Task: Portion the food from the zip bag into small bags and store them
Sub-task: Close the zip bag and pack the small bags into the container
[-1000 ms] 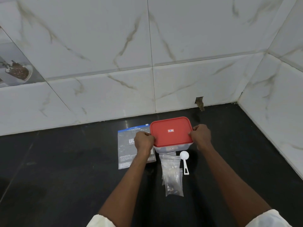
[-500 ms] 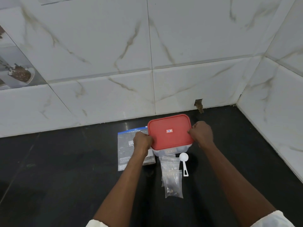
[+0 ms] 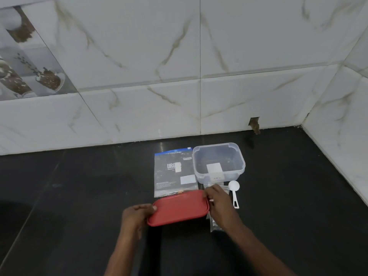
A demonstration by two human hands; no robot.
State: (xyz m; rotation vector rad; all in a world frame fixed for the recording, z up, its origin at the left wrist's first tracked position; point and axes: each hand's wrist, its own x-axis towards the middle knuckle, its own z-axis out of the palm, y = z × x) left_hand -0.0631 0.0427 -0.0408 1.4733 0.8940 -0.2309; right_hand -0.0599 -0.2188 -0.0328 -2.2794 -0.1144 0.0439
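A red lid (image 3: pixel 179 209) is held between both hands, low over the black counter. My left hand (image 3: pixel 137 216) grips its left end and my right hand (image 3: pixel 218 200) grips its right end. Behind it stands the clear plastic container (image 3: pixel 219 164), uncovered and seemingly empty. The zip bag (image 3: pixel 175 172) with a blue top strip lies flat to the container's left, its lower edge partly hidden by the lid. Small clear bags (image 3: pixel 214 224) lie under my right wrist, mostly hidden. A white scoop (image 3: pixel 234 192) lies right of them.
The black counter (image 3: pixel 79 196) meets a white marble-tile wall (image 3: pixel 139 106) behind and a second wall (image 3: pixel 342 120) on the right, forming a corner. A small chipped hole (image 3: pixel 254 124) shows at the base of the back wall.
Both hands have lifted the red lid off the container and brought it toward me and to the left. The container now stands uncovered.
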